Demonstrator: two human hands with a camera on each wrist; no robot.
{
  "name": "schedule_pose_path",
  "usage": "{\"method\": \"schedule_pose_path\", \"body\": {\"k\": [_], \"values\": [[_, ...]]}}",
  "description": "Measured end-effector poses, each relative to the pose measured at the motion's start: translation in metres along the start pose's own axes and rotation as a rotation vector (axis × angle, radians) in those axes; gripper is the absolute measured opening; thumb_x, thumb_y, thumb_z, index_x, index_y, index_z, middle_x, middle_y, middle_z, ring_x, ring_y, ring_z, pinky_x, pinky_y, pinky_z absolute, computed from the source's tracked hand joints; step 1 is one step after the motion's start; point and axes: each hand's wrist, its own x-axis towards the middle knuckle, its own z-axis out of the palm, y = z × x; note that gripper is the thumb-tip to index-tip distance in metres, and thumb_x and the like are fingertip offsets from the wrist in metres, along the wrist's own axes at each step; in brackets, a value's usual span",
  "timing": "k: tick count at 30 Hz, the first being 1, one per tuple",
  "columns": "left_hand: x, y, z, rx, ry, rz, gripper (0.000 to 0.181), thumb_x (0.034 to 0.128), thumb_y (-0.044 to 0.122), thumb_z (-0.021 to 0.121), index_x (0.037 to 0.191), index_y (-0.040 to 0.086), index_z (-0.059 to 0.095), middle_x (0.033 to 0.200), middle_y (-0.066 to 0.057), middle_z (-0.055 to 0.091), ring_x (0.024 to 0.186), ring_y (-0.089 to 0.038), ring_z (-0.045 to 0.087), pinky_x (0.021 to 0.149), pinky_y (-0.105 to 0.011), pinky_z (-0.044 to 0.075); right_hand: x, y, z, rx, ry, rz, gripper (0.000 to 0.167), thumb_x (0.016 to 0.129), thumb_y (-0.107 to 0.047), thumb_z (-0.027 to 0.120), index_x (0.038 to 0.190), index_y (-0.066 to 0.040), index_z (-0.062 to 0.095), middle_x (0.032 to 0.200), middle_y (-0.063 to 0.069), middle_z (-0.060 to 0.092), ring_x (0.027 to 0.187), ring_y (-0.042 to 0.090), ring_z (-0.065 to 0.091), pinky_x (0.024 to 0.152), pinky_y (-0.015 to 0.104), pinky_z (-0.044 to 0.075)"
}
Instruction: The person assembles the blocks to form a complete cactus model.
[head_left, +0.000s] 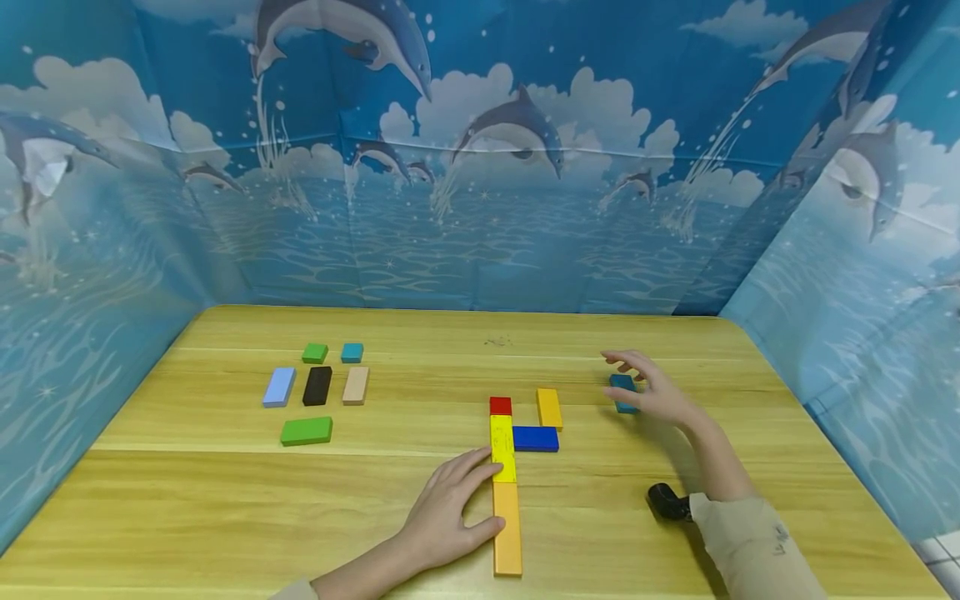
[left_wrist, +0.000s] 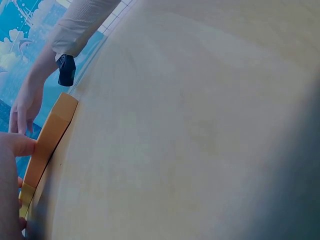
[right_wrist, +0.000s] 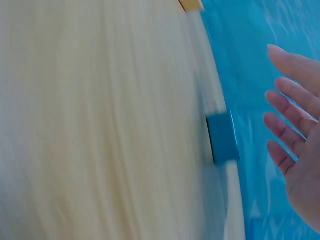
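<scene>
Left hand (head_left: 453,508): fingers spread at the yellow block (head_left: 504,440)'s left edge, gripping nothing; light pressure seems best
Right hand (head_left: 654,393): fingers parted, empty, well right of the yellow block
Teal block (right_wrist: 222,138): also well right, near that hand; pinching its long sides looks surest

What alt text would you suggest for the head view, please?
A person's left hand touches a yellow block and an orange block, lined up with a red block on a wooden table; the right hand hovers by a teal block. A blue block and an amber block lie nearby, six more blocks farther left, before a dolphin backdrop.
</scene>
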Motion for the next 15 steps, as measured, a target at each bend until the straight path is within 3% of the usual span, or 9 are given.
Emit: {"method": "schedule_pose_path", "body": {"k": [7,15], "values": [[0.0,-0.001,0.0,0.002,-0.005,0.0,0.057,0.0832,0.047,0.057,0.132,0.02,0.047,0.145,0.0,0.033,0.13,-0.024,0.032,0.103,-0.051,0.027,-0.015,0.016,-0.016,0.016,-0.053,0.084,0.061,0.086,-0.015,0.064,0.138,0.001,0.034,0.134,0.022,0.033,0.112,0.037,0.034,0.086,0.053,0.032],[0.0,-0.001,0.0,-0.005,-0.007,0.0,0.057,0.0834,0.047,0.057,0.133,0.02,0.047,0.145,0.0,0.033,0.13,-0.024,0.032,0.103,-0.052,0.027,-0.022,0.033,-0.02,0.076,-0.099,0.17,0.07,0.084,-0.017,0.066,0.141,0.0,0.028,0.137,0.025,0.029,0.119,0.042,0.031,0.092,0.058,0.03]]}}
